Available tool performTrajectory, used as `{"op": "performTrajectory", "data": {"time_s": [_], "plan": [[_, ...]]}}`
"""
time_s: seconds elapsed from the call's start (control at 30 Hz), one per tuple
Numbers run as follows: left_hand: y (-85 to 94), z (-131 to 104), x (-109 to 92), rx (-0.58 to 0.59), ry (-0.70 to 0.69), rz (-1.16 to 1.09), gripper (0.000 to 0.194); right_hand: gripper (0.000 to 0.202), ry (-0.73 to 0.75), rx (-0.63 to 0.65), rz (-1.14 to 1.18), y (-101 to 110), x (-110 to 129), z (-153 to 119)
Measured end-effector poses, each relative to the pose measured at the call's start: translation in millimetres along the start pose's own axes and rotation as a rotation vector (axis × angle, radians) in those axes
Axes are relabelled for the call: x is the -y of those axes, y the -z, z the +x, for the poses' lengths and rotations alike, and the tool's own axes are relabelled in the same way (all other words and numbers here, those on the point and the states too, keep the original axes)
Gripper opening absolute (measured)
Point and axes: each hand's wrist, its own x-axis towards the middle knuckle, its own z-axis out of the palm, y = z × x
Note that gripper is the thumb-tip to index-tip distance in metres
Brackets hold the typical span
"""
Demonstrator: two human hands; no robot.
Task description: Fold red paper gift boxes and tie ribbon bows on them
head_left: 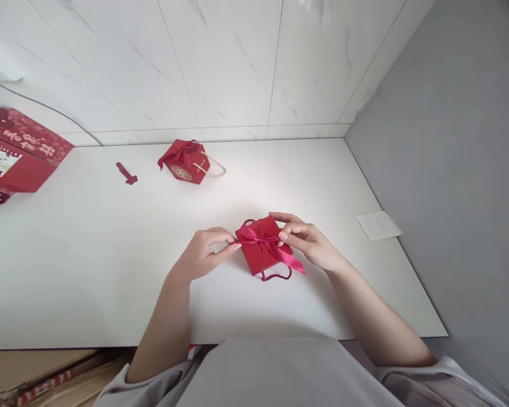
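Observation:
A small red gift box (pixel 258 261) with dark red cord handles sits on the white table, a pink ribbon bow (pixel 259 239) across its top. At the box's left corner, my left hand (pixel 210 251) pinches an end of the ribbon between thumb and fingers. My right hand (pixel 307 240) is at the box's right side, its thumb and index finger closed on the ribbon's right part, the other fingers by the far corner. One ribbon tail hangs over the near right edge of the box.
Behind stands a red hexagonal box (pixel 190 164) with gold cord. A red tag (pixel 127 173) lies left of it. Large red boxes (pixel 29 150) are at the far left. A pale paper (pixel 379 225) lies at the table's right edge (pixel 419 297), beside a grey wall.

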Motion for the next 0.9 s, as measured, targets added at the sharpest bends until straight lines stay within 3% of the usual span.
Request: {"op": "performTrajectory", "data": {"time_s": [0.13,0.37,0.47,0.53,0.63,0.7,0.8,0.9], "plan": [[-2.0,0.2,4.5,-0.034,-0.169,0.102,0.015,0.03,0.005,0.013,-0.006,1.9,0.5,0.1],[-2.5,-1.4,4.1,-0.046,-0.309,0.204,0.019,0.032,0.051,0.023,-0.028,1.7,4.1,0.2],[-0.9,-0.8,2.3,-0.049,-0.232,0.201,0.017,0.033,0.083,-0.019,-0.015,1.6,3.8,0.3],[-0.1,1.7,2.9,0.066,-0.126,0.068,0.019,0.033,0.09,-0.049,0.005,2.6,3.9,-0.2],[-4.6,8.4,7.3,0.238,0.006,-0.247,0.048,0.03,0.078,-0.05,0.023,4.9,4.7,-1.2],[-12.1,13.1,10.3,0.239,0.102,-0.416,0.064,0.028,0.064,-0.025,0.039,6.1,5.2,-1.2],[-24.4,17.6,10.7,0.255,0.194,-0.532,0.048,0.028,0.046,-0.014,0.073,6.6,5.3,-0.4],[-30.4,18.2,8.1,0.271,0.165,-0.575,0.031,0.031,0.034,-0.026,0.107,6.2,4.9,0.2]]}}
